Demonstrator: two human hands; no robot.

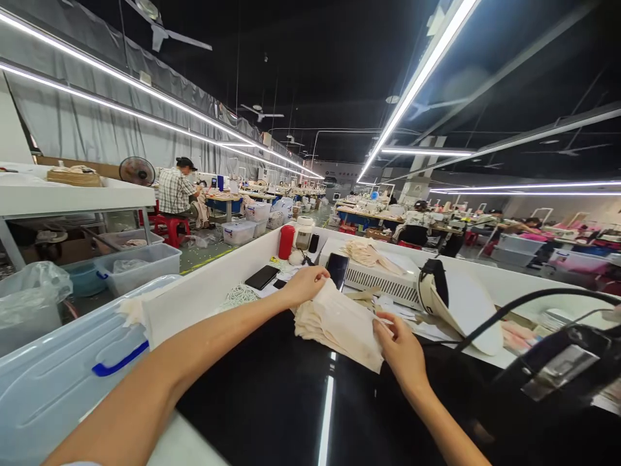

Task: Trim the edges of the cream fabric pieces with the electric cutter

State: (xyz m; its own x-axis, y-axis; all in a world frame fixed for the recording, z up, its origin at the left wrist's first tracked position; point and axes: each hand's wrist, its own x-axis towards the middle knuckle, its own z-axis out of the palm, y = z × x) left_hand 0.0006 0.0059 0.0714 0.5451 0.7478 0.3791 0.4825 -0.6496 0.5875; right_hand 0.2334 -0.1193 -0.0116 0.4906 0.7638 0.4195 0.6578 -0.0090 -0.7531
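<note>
Layered, soft cream cloth pieces are up over the far part of the glossy black tabletop, slanting down to the right; cannot tell if the lowest layers rest on it; left hand nearly closed, pinching the upper left corner; right hand half curled, thumb and fingertips nipping the right edge; opposite ends gripped, presumably so limp cloth stays spread; flat black smartphone lies off to the left, probably out of the cloth's way; white slotted box beyond carries loose cream cloth scraps, its top seemingly a handy shelf; red cylindrical bottle stands upright in the far corner, likely safe from elbows; pale-blue lidded plastic bin sits outside the low white wall, left.
</note>
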